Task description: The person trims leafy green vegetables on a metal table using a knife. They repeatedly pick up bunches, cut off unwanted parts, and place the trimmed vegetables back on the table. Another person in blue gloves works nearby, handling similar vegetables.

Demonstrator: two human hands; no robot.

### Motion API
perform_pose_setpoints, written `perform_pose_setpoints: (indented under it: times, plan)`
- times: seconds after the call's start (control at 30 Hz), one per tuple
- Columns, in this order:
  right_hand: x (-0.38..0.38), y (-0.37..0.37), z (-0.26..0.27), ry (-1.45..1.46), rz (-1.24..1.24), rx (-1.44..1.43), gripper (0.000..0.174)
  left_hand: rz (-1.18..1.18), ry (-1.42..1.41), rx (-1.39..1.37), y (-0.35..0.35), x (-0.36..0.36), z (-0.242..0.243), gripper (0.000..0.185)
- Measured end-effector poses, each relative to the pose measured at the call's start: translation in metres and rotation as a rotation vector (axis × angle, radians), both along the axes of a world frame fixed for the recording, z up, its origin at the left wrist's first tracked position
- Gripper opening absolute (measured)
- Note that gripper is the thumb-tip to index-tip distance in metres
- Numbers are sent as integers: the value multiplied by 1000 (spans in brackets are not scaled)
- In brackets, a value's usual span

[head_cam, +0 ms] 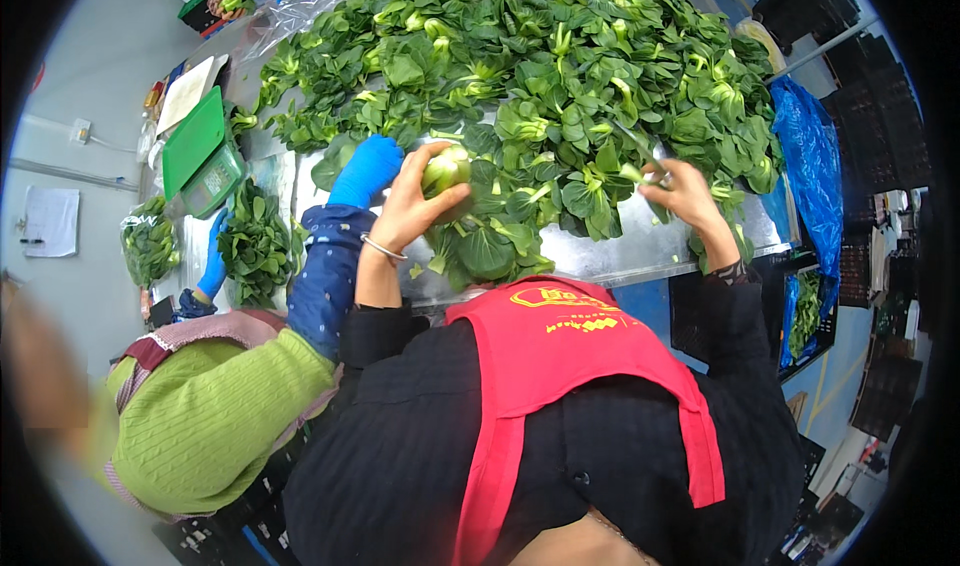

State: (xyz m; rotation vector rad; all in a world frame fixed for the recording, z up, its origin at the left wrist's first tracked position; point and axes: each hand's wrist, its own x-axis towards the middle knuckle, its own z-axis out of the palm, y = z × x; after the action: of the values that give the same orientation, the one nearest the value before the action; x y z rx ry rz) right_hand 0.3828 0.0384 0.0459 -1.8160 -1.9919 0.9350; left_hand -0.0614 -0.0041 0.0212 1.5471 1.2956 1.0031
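My left hand (415,200) grips a bok choy (448,168) with its pale base up; its leaves hang below, partly hidden by my fingers. In my right hand (681,192) is a small knife (637,144), its blade slanting up and left over the greens. A pale green stalk piece (632,173) sits close to the right fingers, and whether they pinch it is unclear. Loose bok choy (484,251) lies on the metal tabletop (600,247) between my two hands. Beyond it spreads a large heap of bok choy (555,55).
At my left a co-worker's blue-gloved hand (367,168) reaches onto the table, the other glove (214,254) beside a bunch of greens (255,243). A green scale (202,161) and bagged greens (150,243) stand farther left. Blue plastic (810,161) hangs over the right edge above a black crate (825,326).
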Motion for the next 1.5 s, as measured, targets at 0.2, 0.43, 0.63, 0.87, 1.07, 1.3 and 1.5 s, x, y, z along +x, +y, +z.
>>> perform_pose_setpoints:
  times: [0.2,0.43,0.63,0.87,1.07,1.3,1.5]
  plan:
    - [17,2,-27,259,-311,112,29,-138,168,206,-11,46,-17,62]
    - [9,-16,-38,509,-468,20,14,525,-818,-82,6,-1,-71,71]
    - [30,-7,-60,667,-613,1,16,981,-944,-61,-4,-75,-170,56]
    - [27,36,-69,613,-650,19,14,1171,385,-133,-34,-73,-196,53]
    - [13,124,-52,532,-546,192,16,1311,627,-218,-28,-38,-163,59]
    - [-8,275,-32,351,-626,417,14,1073,474,225,-14,-14,-104,46]
    - [-24,338,-39,-226,-313,692,44,866,120,171,2,17,-87,35]
